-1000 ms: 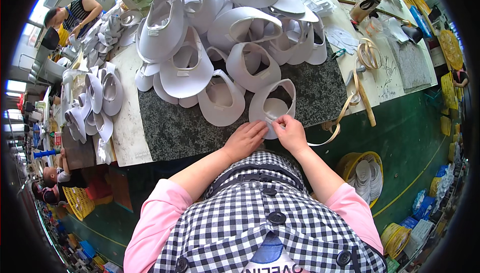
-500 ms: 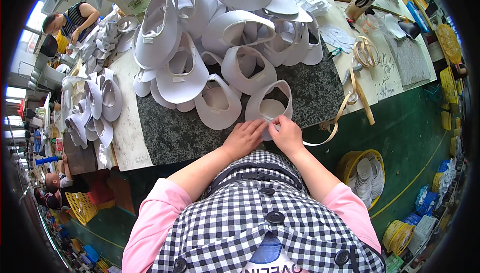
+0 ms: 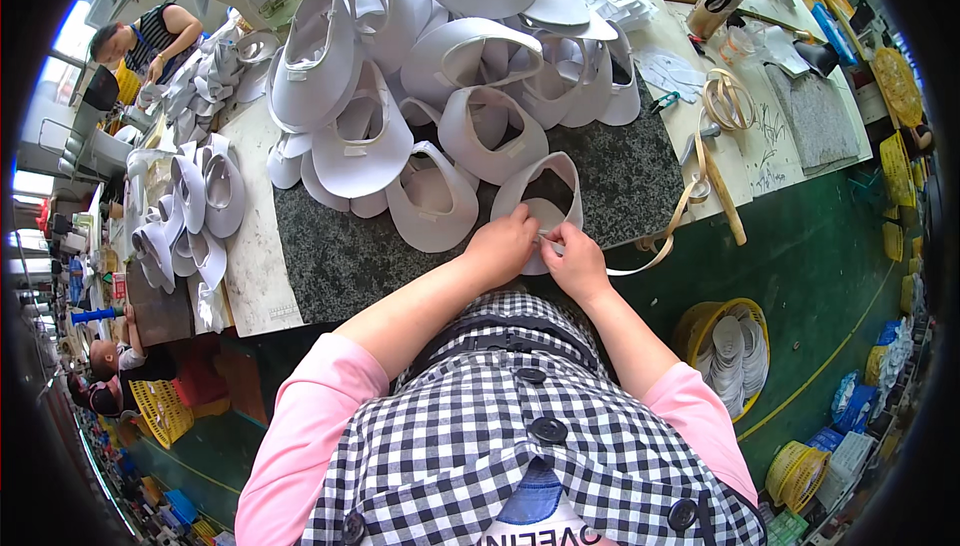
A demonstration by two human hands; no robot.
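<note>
A white sun visor [image 3: 509, 196] with an oval opening lies at the near edge of the dark speckled board, and both hands are at its near side. My left hand [image 3: 508, 243] is closed, its curled fingers on the visor's near left edge. Beside it my right hand [image 3: 575, 260] pinches the near right edge with thumb and forefinger. The fingertips almost meet, and they partly cover the rim there. Beyond, several similar visors [image 3: 432, 216] stand in a heap, each with a small pale tab.
The speckled board [image 3: 340, 276] lies on a pale table. A beige tape roll [image 3: 729, 104] trails a strip over the edge near a wooden stick [image 3: 728, 208]. More visors [image 3: 222, 191] lie left. A yellow basket [image 3: 762, 331] stands on the floor at right; another person [image 3: 160, 36] works at far left.
My left hand has shifted a little away from me, from lying flattened beside the visor to curled on its edge. The right hand stays pinched in nearly the same place.
</note>
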